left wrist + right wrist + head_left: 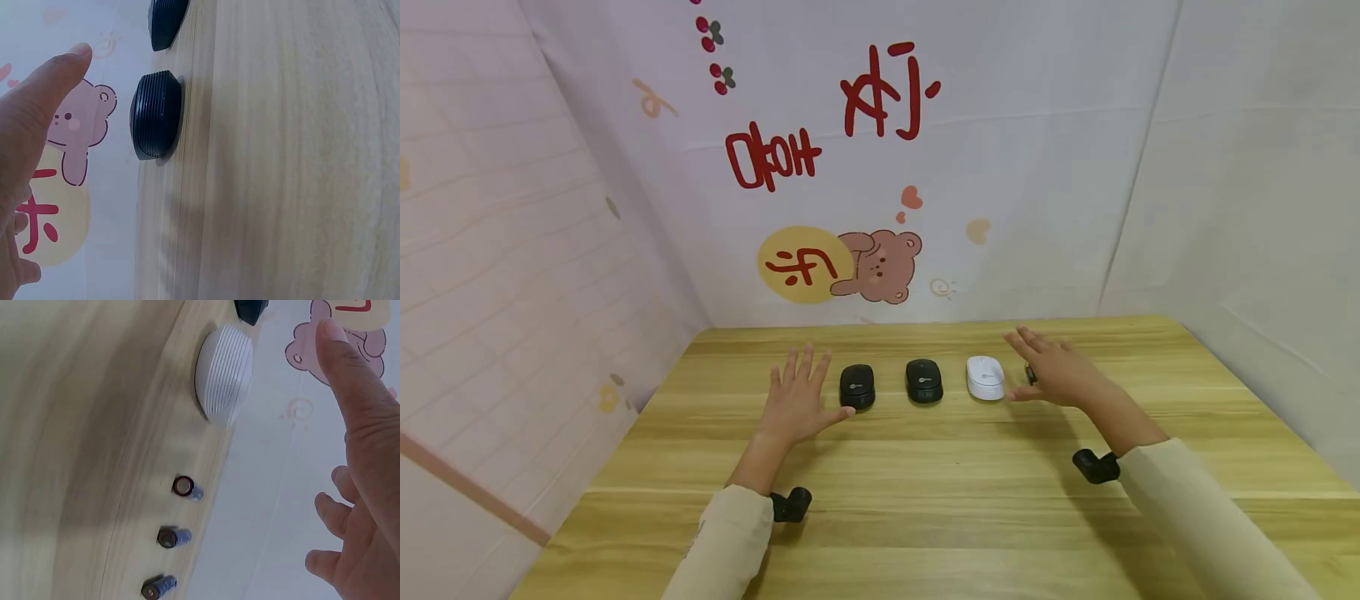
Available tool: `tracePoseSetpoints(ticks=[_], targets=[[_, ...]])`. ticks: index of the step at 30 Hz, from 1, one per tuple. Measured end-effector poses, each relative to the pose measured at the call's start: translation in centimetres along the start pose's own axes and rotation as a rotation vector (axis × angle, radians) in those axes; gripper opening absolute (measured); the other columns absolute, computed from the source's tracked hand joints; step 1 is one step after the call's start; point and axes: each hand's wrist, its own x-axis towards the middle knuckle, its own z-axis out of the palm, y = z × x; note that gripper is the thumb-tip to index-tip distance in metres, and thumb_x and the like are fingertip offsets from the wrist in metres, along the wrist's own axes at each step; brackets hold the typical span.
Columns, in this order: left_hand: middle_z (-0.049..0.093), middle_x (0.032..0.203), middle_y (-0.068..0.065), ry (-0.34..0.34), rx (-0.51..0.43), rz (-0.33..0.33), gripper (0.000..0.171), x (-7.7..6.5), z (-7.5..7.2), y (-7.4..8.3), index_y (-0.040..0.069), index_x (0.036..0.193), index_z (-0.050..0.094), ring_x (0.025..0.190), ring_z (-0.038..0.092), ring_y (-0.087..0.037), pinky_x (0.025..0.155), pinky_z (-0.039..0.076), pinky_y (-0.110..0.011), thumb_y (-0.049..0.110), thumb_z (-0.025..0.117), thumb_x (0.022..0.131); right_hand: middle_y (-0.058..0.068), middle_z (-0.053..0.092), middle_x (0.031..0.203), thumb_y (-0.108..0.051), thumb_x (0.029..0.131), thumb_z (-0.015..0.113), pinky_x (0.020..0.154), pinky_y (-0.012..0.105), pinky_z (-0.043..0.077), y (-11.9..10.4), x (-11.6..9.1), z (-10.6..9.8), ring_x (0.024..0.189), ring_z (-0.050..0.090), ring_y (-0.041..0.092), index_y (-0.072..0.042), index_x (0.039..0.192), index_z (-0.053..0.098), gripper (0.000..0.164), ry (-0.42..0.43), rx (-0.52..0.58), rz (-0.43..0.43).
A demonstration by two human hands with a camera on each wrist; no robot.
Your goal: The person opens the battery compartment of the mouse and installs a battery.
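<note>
Two black computer mice and one white one stand in a row across the wooden table. Just right of my left hand (793,404) is the left black mouse (857,387); the hand's fingers are spread, and whether the thumb tip touches the mouse I cannot tell. The second black mouse (923,382) sits mid-row. My right hand (1062,372) hovers right of the white mouse (985,377), fingers extended and holding nothing. Beneath it, three small batteries stand in the right wrist view: a near one (187,487), a middle one (174,537) and an end one (159,587).
The wooden table (910,500) ends at a white cloth backdrop (1037,167) printed with a bear and red characters. Another cloth wall (512,250) rises on the left side. Black wrist mounts (1096,467) stick out beside both sleeves.
</note>
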Motion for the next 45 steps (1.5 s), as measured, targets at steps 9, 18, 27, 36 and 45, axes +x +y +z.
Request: tracePoseSetpoints(ticks=[9,18,27,36,45], targets=[[0.009,0.151,-0.019,-0.029,-0.008,-0.012,0.098,0.1,0.0,0.6,0.011,0.148,0.020,0.137,0.000,-0.037,0.104,0.010,-0.062,0.067,0.057,0.077,0.024,0.019,0.147,-0.057,0.076,0.064,0.097,0.067,0.019,-1.9,1.6,0.5,0.132,0.022,0.041,-0.004,0.146,0.022,0.097,-0.007,0.029,-0.030],[0.010,0.151,-0.018,-0.011,0.020,0.002,0.098,0.3,0.1,0.7,0.011,0.148,0.021,0.137,0.005,-0.039,0.104,0.009,-0.062,0.069,0.055,0.076,0.022,0.018,0.149,-0.053,0.078,0.066,0.099,0.065,0.018,-3.3,2.8,0.3,0.133,0.022,0.039,-0.006,0.147,0.021,0.095,-0.010,0.022,-0.060],[0.008,0.152,-0.018,-0.032,0.031,0.003,0.098,0.3,0.2,0.8,0.012,0.149,0.018,0.137,0.004,-0.037,0.104,0.010,-0.061,0.070,0.054,0.077,0.020,0.019,0.149,-0.063,0.076,0.060,0.100,0.063,0.020,-5.3,5.1,-0.2,0.134,0.021,0.037,-0.008,0.148,0.020,0.099,-0.013,0.001,-0.109],[0.007,0.152,-0.017,-0.033,0.022,0.006,0.098,0.4,0.4,0.9,0.013,0.149,0.019,0.138,0.004,-0.037,0.104,0.009,-0.061,0.069,0.054,0.077,0.016,0.013,0.151,-0.064,0.078,0.057,0.103,0.061,0.015,-7.9,6.9,-0.3,0.136,0.017,0.035,-0.013,0.149,0.015,0.097,-0.048,0.006,-0.137],[0.010,0.152,-0.018,-0.028,0.025,0.004,0.097,0.4,0.1,1.3,0.012,0.148,0.021,0.137,0.005,-0.037,0.104,0.010,-0.061,0.068,0.055,0.077,0.014,0.014,0.152,-0.061,0.077,0.060,0.102,0.061,0.017,-10.0,8.0,0.1,0.136,0.018,0.032,-0.014,0.149,0.017,0.097,-0.056,0.000,-0.176]])
